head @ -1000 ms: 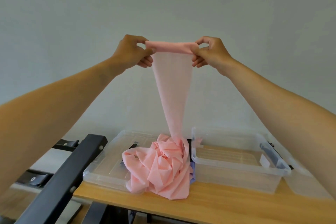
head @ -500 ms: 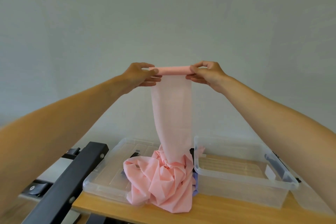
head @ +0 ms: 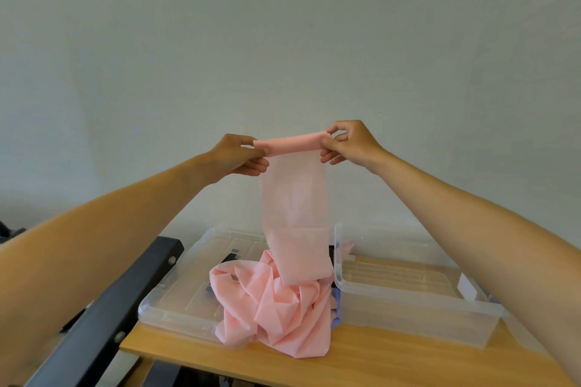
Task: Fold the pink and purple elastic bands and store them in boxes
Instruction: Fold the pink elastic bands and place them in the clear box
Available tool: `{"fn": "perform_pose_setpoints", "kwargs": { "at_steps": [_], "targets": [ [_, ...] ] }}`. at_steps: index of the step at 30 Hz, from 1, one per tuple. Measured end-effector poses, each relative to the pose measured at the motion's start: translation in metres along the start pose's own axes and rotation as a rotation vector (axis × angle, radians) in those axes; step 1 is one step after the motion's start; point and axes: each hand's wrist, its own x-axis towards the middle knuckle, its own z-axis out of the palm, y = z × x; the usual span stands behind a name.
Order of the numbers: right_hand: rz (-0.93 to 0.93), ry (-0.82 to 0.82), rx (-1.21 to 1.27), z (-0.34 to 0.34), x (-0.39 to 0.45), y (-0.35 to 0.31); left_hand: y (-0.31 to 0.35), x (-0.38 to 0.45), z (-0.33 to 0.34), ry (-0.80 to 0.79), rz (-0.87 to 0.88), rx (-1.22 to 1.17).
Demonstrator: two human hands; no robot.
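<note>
From the head camera I see both arms stretched out in front of a plain grey wall, holding the pink elastic band [head: 294,214] up above the wooden table [head: 377,361]. The left hand [head: 240,155] pinches the left end of the band's rolled top edge between thumb and curled fingers; the right hand [head: 349,143] pinches the right end the same way, thumb in front, fingertips curled behind. The rolled edge spans straight between the two grips, the right end slightly higher. Below it the band hangs as a flat translucent strip, then collapses into a crumpled pink heap on the table. That heap sits between two clear plastic boxes: it drapes over the near right corner of the left box [head: 176,302] and lies just beside the right box [head: 408,295]. A sliver of the purple elastic band [head: 336,308] peeks out at the heap's right edge, against the right box. A black metal beam [head: 103,320] runs diagonally at lower left.
</note>
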Motion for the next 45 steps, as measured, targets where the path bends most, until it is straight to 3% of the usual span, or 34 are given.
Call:
{"fn": "perform_pose_setpoints", "kwargs": {
  "at_steps": [5,8,16,22,26,31,34,40,45],
  "targets": [
    [0.143,0.01,0.34,0.009,-0.004,0.014,-0.007,0.006,0.003,-0.025,-0.12,-0.315],
    [0.172,0.01,0.402,0.012,-0.004,0.024,-0.015,0.009,0.004,0.01,-0.104,-0.295],
    [0.044,-0.073,0.107,0.01,-0.003,0.041,-0.038,0.012,0.0,-0.022,0.003,-0.078],
    [-0.055,-0.106,-0.253,0.016,-0.009,0.04,-0.041,0.016,0.002,0.091,0.192,0.256],
    [0.018,-0.075,-0.056,0.02,-0.011,0.043,-0.041,0.011,0.008,0.073,0.22,0.324],
    [0.14,-0.053,0.318,0.024,-0.011,0.044,-0.042,0.012,0.008,0.065,0.116,-0.029],
    [0.152,-0.041,0.412,0.023,-0.009,0.044,-0.041,0.012,0.009,0.073,0.078,-0.139],
    [0.096,-0.067,0.229,0.02,-0.006,0.052,-0.05,0.011,0.008,0.095,0.111,-0.037],
    [-0.003,-0.066,-0.093,0.02,-0.005,0.056,-0.055,0.013,0.007,0.119,0.213,0.271]
  ]
}}
